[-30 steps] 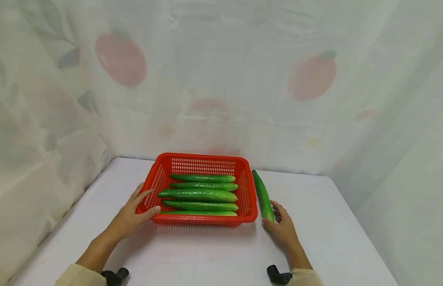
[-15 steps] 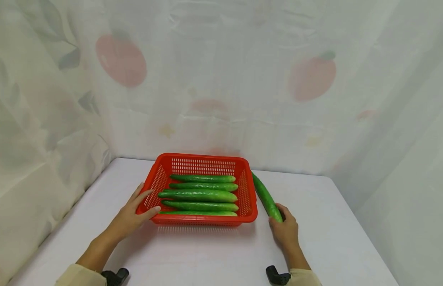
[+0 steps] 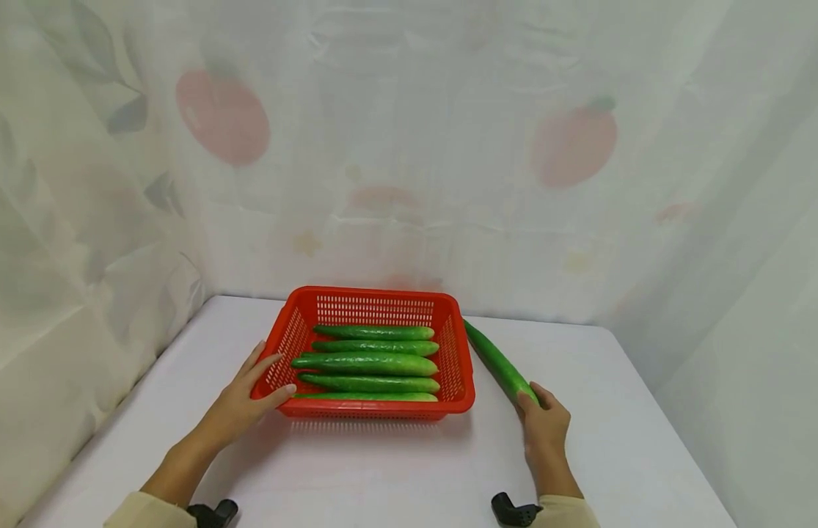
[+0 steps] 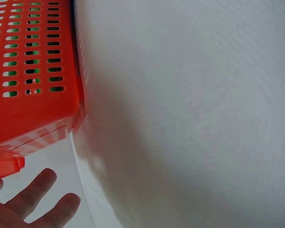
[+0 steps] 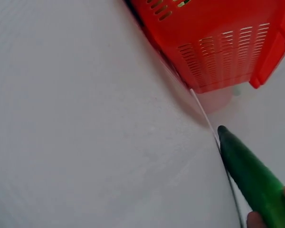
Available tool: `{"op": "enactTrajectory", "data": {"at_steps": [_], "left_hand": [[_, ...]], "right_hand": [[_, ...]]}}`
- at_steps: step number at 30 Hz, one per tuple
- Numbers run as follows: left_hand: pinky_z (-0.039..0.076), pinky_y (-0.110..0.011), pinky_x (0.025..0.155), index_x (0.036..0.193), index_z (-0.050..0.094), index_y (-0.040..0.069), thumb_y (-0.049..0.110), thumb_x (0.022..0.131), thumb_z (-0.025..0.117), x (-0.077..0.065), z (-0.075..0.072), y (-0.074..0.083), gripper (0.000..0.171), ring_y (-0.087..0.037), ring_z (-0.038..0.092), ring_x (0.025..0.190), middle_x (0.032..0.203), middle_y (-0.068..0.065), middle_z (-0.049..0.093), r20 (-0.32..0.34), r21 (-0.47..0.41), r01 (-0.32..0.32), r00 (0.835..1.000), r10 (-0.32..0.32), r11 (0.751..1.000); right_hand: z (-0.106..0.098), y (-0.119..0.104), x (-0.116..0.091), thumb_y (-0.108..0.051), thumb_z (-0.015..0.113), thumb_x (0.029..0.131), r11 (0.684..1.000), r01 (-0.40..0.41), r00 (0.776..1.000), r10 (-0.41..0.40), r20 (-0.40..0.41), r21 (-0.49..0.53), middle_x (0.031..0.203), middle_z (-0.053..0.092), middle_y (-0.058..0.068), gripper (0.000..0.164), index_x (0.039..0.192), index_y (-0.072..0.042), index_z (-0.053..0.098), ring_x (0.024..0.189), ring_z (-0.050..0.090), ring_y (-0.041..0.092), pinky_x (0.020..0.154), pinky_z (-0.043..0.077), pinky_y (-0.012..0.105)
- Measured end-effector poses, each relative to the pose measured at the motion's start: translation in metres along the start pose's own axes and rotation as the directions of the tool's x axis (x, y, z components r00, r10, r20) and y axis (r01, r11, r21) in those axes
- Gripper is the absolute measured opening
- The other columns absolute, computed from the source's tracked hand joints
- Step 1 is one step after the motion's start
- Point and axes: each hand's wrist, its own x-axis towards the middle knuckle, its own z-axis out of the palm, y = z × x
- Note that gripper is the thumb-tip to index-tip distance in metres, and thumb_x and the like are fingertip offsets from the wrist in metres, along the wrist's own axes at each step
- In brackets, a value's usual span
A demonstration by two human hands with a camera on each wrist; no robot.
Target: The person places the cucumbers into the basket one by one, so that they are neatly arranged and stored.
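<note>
My right hand (image 3: 546, 425) grips a long green cucumber (image 3: 499, 363) by its lighter near end, to the right of the basket. Its dark far end points away, close to the basket's right side; in the right wrist view the cucumber (image 5: 251, 175) shows with only fingertips around it. A red plastic basket (image 3: 375, 292) holds several cucumbers (image 3: 365, 363) lying crosswise in a row. At the basket's left side my left hand (image 3: 230, 411) rests on the rim with fingers spread and thumb at the front corner. In the left wrist view, straight fingers (image 4: 35, 192) show outside the basket wall.
The basket stands on a table with a white cover (image 3: 382, 477), near its back edge. A pale curtain with fruit prints (image 3: 409, 147) hangs behind and along both sides. Black devices (image 3: 514, 510) are strapped at both wrists.
My right hand has closed on the cucumber's near end and drawn it to the right, so the cucumber now slants more. My left hand and the basket have stayed in place.
</note>
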Motion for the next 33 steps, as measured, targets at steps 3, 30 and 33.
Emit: {"op": "enactTrajectory", "data": {"at_steps": [3, 30, 33], "left_hand": [[0.026, -0.074, 0.093, 0.148, 0.037, 0.009, 0.047, 0.09, 0.065, 0.0, 0.002, -0.001, 0.075, -0.048, 0.02, 0.136, 0.16, -0.006, 0.004, -0.001, -0.008, 0.003, 1.0, -0.003, 1.0], [0.027, -0.074, 0.092, 0.148, 0.037, 0.012, 0.05, 0.089, 0.064, -0.002, 0.0, 0.002, 0.075, -0.049, 0.022, 0.135, 0.16, -0.005, 0.004, -0.007, 0.007, -0.002, 1.0, 0.002, 1.0], [0.026, -0.074, 0.092, 0.149, 0.037, 0.012, 0.051, 0.089, 0.064, -0.002, 0.0, 0.001, 0.076, -0.049, 0.021, 0.136, 0.16, -0.005, 0.004, -0.006, 0.003, -0.001, 1.0, 0.001, 1.0]], "right_hand": [[-0.004, -0.005, 0.001, 0.003, 0.059, 0.091, 0.996, -0.017, 1.0, 0.019, -0.018, 0.092, 0.139, 0.032, 0.025, 0.049, 0.138, 0.009, 0.045, 0.128, 0.034, 0.037, 0.087, 0.048, 0.024], [-0.031, -0.101, -0.015, -0.002, 0.065, 0.091, 0.989, 0.09, 0.996, -0.091, 0.006, 0.115, 0.13, 0.037, 0.008, 0.049, 0.136, 0.007, 0.049, 0.119, 0.041, 0.025, 0.089, 0.048, 0.029], [-0.029, -0.109, -0.018, -0.001, 0.066, 0.091, 0.983, 0.102, 0.993, -0.109, 0.039, 0.151, 0.13, 0.038, 0.009, 0.049, 0.136, 0.008, 0.049, 0.118, 0.041, 0.025, 0.089, 0.048, 0.03]]}}
